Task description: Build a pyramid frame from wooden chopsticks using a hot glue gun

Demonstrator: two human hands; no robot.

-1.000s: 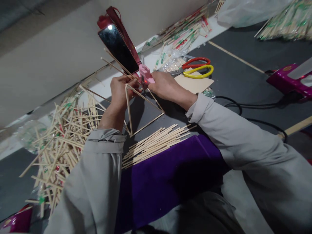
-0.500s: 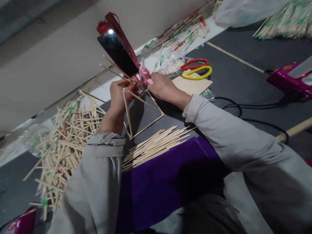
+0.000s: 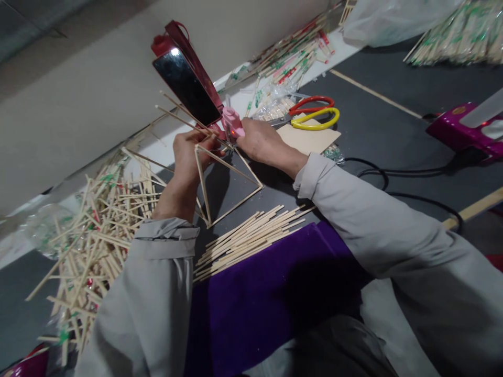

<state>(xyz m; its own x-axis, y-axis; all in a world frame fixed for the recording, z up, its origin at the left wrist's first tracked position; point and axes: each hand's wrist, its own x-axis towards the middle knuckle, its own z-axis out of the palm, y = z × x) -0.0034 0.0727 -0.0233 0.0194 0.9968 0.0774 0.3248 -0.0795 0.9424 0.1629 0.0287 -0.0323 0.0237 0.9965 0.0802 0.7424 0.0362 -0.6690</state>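
Observation:
My right hand (image 3: 259, 139) is closed around a small pink glue gun (image 3: 232, 121) with a red light on its side. Its nozzle end is close to a joint where thin wooden sticks meet. My left hand (image 3: 188, 154), fingers pinched, grips wooden sticks (image 3: 178, 116) that stick out up and to the left. Below the hands stands an open frame of joined sticks (image 3: 236, 206), its corners on the grey tabletop. My fingers partly hide the joint. Nearer me, a row of loose wooden sticks (image 3: 245, 238) lies beside a purple cloth (image 3: 271, 298).
A phone (image 3: 188, 86) leans in a red holder behind my hands. Scissors (image 3: 316, 112) with red and yellow handles lie on a beige card (image 3: 310, 139). Piled sticks (image 3: 100, 235) spread at left. Wrapped bundles (image 3: 463, 36), a magenta device (image 3: 456, 125) and black cable (image 3: 424, 196) are at right.
The view has shifted slightly, so most things sit a little further left. Both hands keep their grips, with the glue gun still at the stick joint.

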